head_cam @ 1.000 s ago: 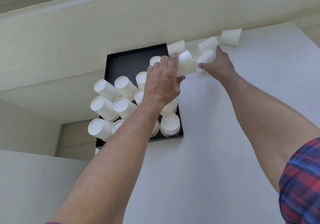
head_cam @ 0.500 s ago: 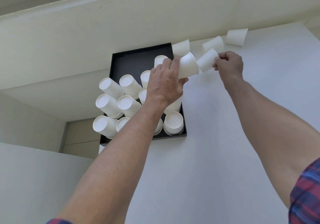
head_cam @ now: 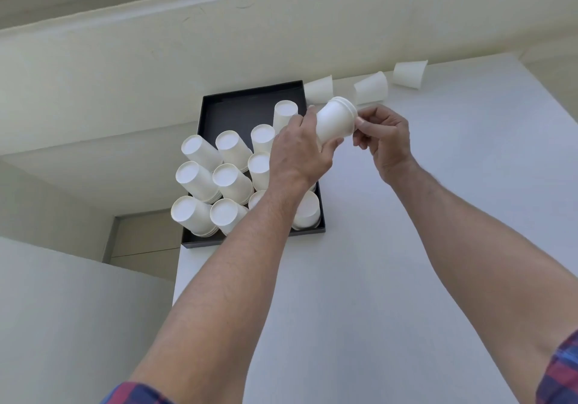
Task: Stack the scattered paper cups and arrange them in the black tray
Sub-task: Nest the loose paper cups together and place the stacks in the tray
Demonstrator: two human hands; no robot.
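Left hand [head_cam: 300, 153] grips the stack [head_cam: 336, 122] mid-frame, right hand [head_cam: 383, 134] pinching its rim; uneven push could crumple cups.

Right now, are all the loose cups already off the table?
No: three loose cups lie on their sides on the white table, beyond the black tray.

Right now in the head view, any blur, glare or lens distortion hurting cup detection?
Head view: strong wide-angle distortion, the wall edges and black tray look skewed. Lighting is soft and even, no glare. White loose cups have low contrast against the white table. The cup stack between the left hand and right hand is slightly soft.
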